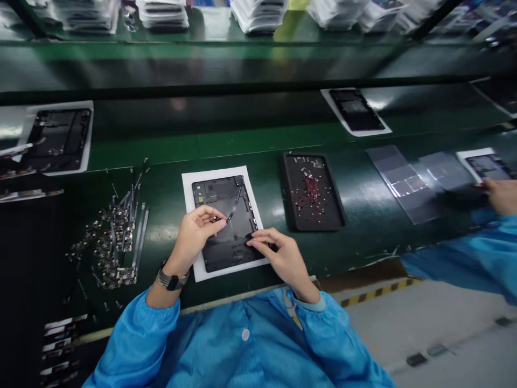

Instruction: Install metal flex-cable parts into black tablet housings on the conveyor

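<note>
A black rectangular tablet back shell (pixel 226 223), opened face-up, was seen lying on a white sheet of backing paper (pixel 189 186) on the dark green glossy surface (pixel 169 145), directly before the person. A thin black flex ribbon cable (pixel 235 205) was noted running diagonally across the shell's upper part.

The left hand (pixel 194 234) was held over the shell's left edge, its grip closed to a pinch of thumb and forefinger on the lower end of the ribbon cable. A dark banded wristwatch (pixel 172 280) was worn on that wrist. The right hand (pixel 278 253) was laid on the shell's lower right corner, fingers extended and pressed flat on it; its grip was mostly open and nothing was held in it.

To the left of the paper, a loose heap of small dark circuit boards with cable strips (pixel 119 231) was recorded on the surface. To the right, well apart from the shell, a black shallow tray (pixel 313 191) holding small red and silver parts was noted. Further shells on white sheets were lying on the far belt, one at the left (pixel 58 137) and one at the right (pixel 355 110). At the right edge, another person's hand (pixel 501 194) in a blue sleeve was seen near clear plastic film sheets (pixel 407 180).
</note>
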{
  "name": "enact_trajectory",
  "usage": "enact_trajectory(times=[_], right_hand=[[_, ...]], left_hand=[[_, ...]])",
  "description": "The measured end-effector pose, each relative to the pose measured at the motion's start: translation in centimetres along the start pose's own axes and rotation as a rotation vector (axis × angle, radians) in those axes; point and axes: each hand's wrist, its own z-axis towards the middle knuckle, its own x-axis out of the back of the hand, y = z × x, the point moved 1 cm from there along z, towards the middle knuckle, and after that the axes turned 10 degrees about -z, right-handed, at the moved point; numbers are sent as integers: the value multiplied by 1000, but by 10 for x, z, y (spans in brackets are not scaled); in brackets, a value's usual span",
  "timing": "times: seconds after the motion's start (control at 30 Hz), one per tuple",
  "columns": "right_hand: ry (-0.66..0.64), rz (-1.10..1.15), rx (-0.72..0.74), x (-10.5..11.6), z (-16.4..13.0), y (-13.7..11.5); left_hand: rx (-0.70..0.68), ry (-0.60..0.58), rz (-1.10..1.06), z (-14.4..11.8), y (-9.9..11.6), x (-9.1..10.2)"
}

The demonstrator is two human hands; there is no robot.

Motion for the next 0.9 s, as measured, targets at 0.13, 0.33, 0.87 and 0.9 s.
enact_trajectory(times=[0.13, 0.33, 0.87, 0.9], right_hand=[[23, 58, -38, -2, 0, -3], [45, -27, -15, -3, -2, -6], [-78, -49, 32, 3, 2, -9], [-83, -50, 29, 3, 2, -9]], left_hand=[[12, -15, 23, -1, -1, -3], [28, -19, 37, -1, -2, -5], [119, -172, 223, -10, -24, -25], [130, -172, 218, -11, -24, -25]])
